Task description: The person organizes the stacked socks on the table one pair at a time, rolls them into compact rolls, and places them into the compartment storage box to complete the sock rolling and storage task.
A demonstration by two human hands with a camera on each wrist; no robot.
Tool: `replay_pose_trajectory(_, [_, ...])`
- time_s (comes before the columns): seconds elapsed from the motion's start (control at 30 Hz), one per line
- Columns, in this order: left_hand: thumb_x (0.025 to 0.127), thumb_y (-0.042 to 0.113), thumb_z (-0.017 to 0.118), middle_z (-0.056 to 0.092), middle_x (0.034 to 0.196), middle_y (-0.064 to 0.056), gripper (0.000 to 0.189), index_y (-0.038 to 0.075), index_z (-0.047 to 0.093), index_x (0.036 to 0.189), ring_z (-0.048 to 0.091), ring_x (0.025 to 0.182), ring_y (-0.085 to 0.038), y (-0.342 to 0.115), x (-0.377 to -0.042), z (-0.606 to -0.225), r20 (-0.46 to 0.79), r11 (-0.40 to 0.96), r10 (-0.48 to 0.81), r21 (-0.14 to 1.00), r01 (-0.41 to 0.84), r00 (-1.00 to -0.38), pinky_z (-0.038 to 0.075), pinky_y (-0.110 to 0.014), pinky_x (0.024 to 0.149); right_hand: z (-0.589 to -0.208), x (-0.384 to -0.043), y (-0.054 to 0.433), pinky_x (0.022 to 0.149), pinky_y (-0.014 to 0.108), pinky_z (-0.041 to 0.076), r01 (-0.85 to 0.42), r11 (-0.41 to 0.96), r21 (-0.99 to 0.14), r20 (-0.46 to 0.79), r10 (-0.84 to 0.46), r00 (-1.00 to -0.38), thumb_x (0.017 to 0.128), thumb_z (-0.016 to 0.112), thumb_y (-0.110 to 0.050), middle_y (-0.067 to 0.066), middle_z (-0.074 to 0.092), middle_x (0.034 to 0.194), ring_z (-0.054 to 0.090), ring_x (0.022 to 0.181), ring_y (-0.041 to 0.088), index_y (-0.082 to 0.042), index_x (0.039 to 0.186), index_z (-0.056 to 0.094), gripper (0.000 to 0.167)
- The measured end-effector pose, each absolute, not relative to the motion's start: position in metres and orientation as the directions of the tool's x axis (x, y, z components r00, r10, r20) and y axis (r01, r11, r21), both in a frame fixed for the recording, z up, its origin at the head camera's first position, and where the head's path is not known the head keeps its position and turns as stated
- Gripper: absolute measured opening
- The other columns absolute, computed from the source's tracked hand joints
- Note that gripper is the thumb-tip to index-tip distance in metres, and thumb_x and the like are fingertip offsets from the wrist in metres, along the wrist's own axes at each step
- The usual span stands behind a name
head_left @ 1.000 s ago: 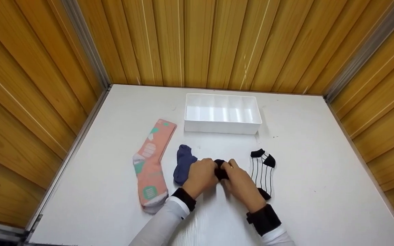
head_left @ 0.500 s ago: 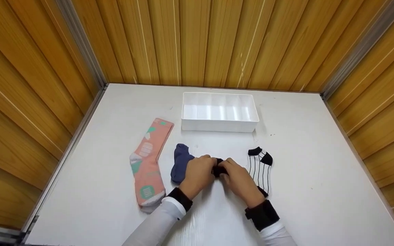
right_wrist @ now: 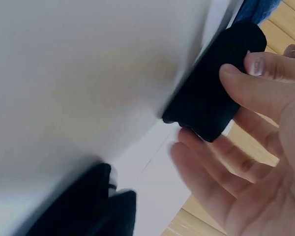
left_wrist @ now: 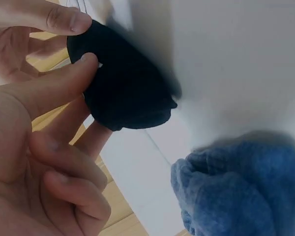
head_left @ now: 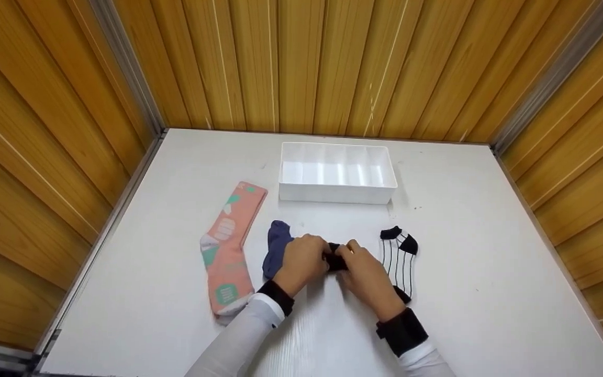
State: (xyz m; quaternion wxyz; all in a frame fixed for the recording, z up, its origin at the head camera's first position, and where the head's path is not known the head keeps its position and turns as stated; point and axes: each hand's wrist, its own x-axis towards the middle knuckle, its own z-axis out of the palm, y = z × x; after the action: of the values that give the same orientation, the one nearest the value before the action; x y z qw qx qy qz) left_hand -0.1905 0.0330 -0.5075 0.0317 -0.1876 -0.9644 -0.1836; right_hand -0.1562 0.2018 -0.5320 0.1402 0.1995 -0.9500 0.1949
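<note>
Between my two hands is a small black sock (head_left: 336, 260), folded into a compact bundle just above the white tabletop. My left hand (head_left: 305, 262) pinches its left end, the thumb lying across the cloth in the left wrist view. From the other side my right hand (head_left: 367, 275) grips the bundle, thumb on its near face and fingers behind and beneath it in the right wrist view. A blue bundled sock (head_left: 276, 251) lies just left of my left hand, partly hidden by it. To the right rests a white sock with black stripes (head_left: 400, 262).
A long pink patterned sock (head_left: 228, 246) lies flat farther left. Behind the hands stands a white open box (head_left: 338, 194) with ridges inside. Wood-patterned walls (head_left: 301, 68) border the table (head_left: 479, 225) at the back and sides.
Both hands stay on the black sock and shift only slightly, their fingers working at it. The bundle looks a little flatter between them. The other socks and the box have not moved.
</note>
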Motion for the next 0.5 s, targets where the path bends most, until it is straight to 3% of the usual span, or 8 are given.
replay_pose_trajectory(0.13, [0.078, 0.019, 0.083, 0.075, 0.088, 0.001, 0.012, 0.021, 0.081, 0.090, 0.072, 0.078, -0.023, 0.031, -0.185, -0.508, 0.159, 0.874, 0.362, 0.286, 0.393, -0.919, 0.056, -0.040, 0.064, -0.531, -0.159, 0.199, 0.072, 0.041, 0.055, -0.388, 0.872, -0.299, 0.338, -0.283, -0.898, 0.073, 0.086, -0.006, 0.000, 0.066, 0.096, 0.065, 0.087, 0.025, -0.014, 0.100, 0.073, 0.031])
replay_pose_trajectory(0.37, [0.079, 0.016, 0.081, 0.068, 0.087, -0.002, 0.012, 0.016, 0.077, 0.090, 0.070, 0.070, -0.025, 0.037, -0.174, -0.510, 0.303, 0.901, 0.389, 0.070, 0.428, -0.870, 0.057, -0.038, 0.059, -0.522, -0.164, 0.197, 0.083, 0.044, 0.056, -0.355, 0.870, -0.342, 0.278, -0.267, -0.923, 0.076, 0.084, -0.007, 0.003, 0.071, 0.101, 0.069, 0.095, 0.028, -0.009, 0.105, 0.077, 0.030])
replay_pose_trajectory(0.5, [0.079, 0.020, 0.080, 0.069, 0.084, 0.000, 0.009, 0.016, 0.078, 0.087, 0.071, 0.069, -0.023, 0.042, -0.179, -0.511, 0.315, 0.907, 0.388, 0.039, 0.420, -0.866, 0.057, -0.037, 0.059, -0.519, -0.165, 0.198, 0.082, 0.045, 0.056, -0.340, 0.887, -0.314, 0.256, -0.265, -0.930, 0.076, 0.085, -0.010, 0.004, 0.070, 0.102, 0.067, 0.096, 0.030, -0.008, 0.107, 0.076, 0.032])
